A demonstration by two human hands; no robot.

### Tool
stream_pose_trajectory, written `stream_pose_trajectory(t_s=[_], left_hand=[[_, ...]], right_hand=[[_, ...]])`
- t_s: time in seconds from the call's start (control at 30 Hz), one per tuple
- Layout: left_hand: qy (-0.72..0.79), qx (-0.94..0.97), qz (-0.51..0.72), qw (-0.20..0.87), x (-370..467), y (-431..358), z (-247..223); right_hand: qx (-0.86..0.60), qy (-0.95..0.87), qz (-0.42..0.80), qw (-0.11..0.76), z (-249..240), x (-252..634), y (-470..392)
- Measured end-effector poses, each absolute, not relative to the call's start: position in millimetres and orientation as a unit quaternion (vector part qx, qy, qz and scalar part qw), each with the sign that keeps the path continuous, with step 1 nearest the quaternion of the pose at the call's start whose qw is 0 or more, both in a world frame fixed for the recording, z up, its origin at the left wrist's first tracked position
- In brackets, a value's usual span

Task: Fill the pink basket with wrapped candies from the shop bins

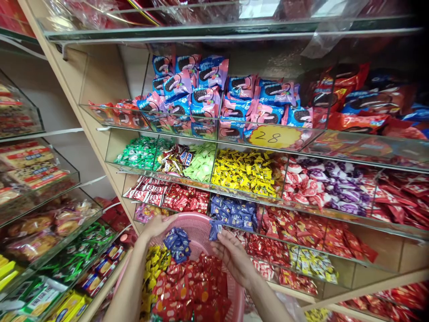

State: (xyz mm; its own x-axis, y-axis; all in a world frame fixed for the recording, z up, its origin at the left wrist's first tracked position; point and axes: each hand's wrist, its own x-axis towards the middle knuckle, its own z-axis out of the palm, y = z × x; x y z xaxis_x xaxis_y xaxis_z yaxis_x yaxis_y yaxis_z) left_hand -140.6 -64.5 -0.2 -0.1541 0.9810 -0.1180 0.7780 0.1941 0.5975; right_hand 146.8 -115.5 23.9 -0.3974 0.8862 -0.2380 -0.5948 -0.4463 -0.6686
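A pink plastic basket (197, 216) is below the shelves, and my left hand (158, 225) grips its far-left rim. Between the thumb and fingers of my right hand (231, 252), above the basket's right side, is a small blue candy packet (215, 230). Red candy packets (191, 286) fill much of the basket. Yellow candies (157, 259) lie along its left side, with a small pile of blue candy packets (177, 243) behind the red ones. Just beyond my right hand, a shelf compartment holds more blue candy packets (234, 212).
Glass-fronted shelves hold yellow candies (244, 172), green candies (139, 152) and purple-wrapped candies (348, 190). Above them are blue and pink cookie packs (204, 96) and a yellow price tag (275, 136). Another rack with packaged snacks (30, 165) stands at the left.
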Motion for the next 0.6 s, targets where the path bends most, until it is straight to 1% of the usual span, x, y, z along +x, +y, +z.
stream_pose_trajectory(t_s=[0.33,0.6], left_hand=[[0.747,0.584,0.194,0.253,-131.4,-74.0,18.6],[0.745,0.588,0.192,0.249,-129.6,-75.0,19.1]], right_hand=[[-0.288,-0.227,0.809,0.459,32.3,145.1,-122.0],[-0.285,-0.254,0.795,0.472,33.6,145.4,-125.3]])
